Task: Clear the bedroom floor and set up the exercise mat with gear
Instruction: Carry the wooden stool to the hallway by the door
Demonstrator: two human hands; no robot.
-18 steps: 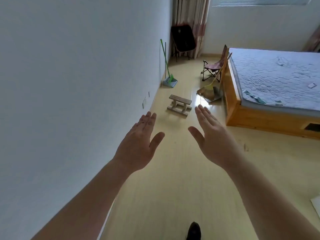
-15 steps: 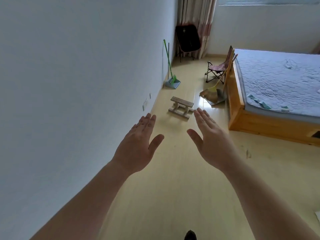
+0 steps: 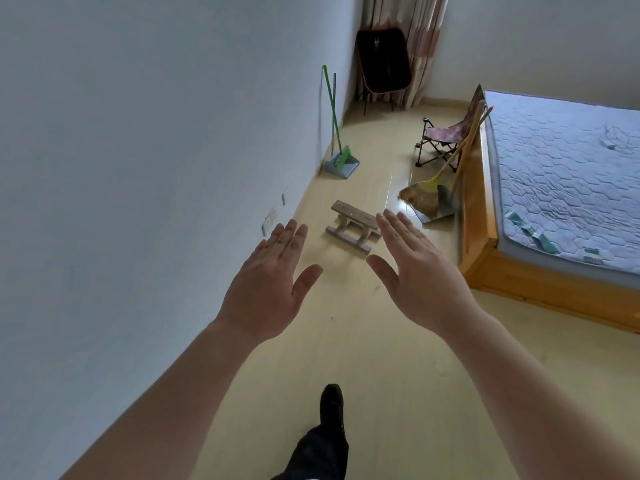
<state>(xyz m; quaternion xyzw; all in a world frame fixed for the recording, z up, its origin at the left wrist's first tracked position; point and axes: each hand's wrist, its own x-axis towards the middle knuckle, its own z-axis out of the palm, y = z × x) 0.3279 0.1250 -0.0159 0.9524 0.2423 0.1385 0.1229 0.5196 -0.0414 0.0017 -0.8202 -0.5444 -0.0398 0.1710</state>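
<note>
White wall (image 3: 138,168) on my left, green broom (image 3: 343,156) leaning far along it. My left hand (image 3: 266,289) and right hand (image 3: 422,275) hover over the pale floor (image 3: 363,341), fingers straight and together, holding nothing. A small wooden stool (image 3: 353,225) lies beyond them, bed (image 3: 561,188) right.

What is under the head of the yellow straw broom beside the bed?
A grey dustpan lies under the head of the straw broom. The bristles cover the pan's left part, so whether anything lies inside it there cannot be seen.
</note>
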